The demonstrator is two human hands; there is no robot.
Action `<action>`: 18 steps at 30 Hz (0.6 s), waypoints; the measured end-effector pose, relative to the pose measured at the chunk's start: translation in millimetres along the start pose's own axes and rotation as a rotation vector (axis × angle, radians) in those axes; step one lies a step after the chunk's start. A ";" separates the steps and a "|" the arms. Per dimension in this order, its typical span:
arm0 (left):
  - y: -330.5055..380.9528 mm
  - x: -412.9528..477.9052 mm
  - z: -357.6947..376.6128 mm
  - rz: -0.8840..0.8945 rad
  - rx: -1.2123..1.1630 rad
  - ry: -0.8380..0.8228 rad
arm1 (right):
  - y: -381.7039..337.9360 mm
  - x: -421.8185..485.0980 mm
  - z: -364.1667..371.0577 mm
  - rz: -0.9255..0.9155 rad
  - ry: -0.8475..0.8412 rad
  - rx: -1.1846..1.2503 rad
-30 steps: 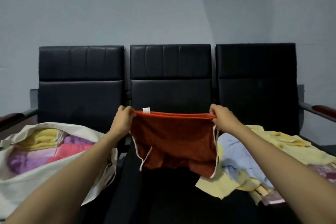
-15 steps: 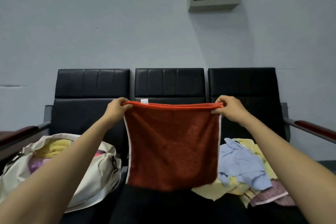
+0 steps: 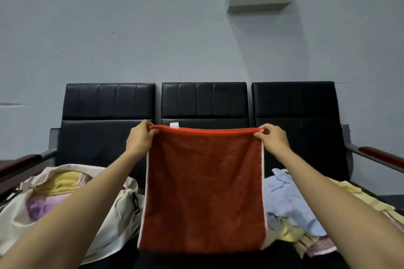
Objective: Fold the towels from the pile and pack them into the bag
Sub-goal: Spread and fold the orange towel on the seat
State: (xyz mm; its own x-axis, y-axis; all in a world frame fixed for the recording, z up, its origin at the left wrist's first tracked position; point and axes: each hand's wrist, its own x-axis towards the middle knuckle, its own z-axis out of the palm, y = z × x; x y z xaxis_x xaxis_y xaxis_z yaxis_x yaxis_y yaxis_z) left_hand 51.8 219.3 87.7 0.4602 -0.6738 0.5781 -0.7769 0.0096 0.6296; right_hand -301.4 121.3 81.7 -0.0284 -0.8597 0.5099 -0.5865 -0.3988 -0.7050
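I saw the rust-red terry towel with white side trim (image 3: 203, 192) held up in the air in front of the middle seat, hanging flat and facing me. Its top hem ran level left to right. It was near square, with the slightly longer axis vertical. A small white tag (image 3: 174, 125) stood up from the hem near the left corner. The left hand (image 3: 141, 141) pinched the top left corner and the right hand (image 3: 272, 141) pinched the top right. The cream fabric bag (image 3: 109, 225), with folded towels inside, sat on the left seat. The loose pile of blue and yellow towels (image 3: 288, 203) lay on the right seat. All of it was on a black three-seat bench (image 3: 109, 102).
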 end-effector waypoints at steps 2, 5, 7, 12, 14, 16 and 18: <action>9.0 0.7 2.3 0.002 -0.169 0.082 | -5.9 0.0 2.4 -0.058 0.066 0.128; 5.9 -5.3 7.1 -0.031 -0.355 0.048 | -4.7 -4.3 7.0 -0.041 0.031 0.293; -12.8 -14.6 16.5 -0.063 -0.377 -0.035 | 6.7 -9.1 12.0 0.024 -0.028 0.370; -69.3 -62.2 43.8 -0.155 -0.335 -0.299 | 64.0 -32.9 32.5 0.142 -0.256 0.193; -85.4 -82.5 53.8 -0.195 -0.326 -0.385 | 88.0 -48.2 41.5 0.184 -0.415 0.079; -102.7 -101.1 65.6 -0.276 -0.279 -0.515 | 109.9 -64.4 51.1 0.241 -0.541 -0.009; -120.5 -117.1 80.9 -0.372 -0.235 -0.630 | 128.9 -79.1 62.8 0.282 -0.587 -0.069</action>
State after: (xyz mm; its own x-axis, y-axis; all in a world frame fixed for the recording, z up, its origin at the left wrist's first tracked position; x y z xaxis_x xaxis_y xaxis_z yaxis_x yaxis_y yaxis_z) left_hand 56.8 237.2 -97.9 0.2875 -0.9563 -0.0540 -0.4746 -0.1912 0.8592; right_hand -323.9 117.9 -80.4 0.2462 -0.9675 -0.0574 -0.6722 -0.1278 -0.7293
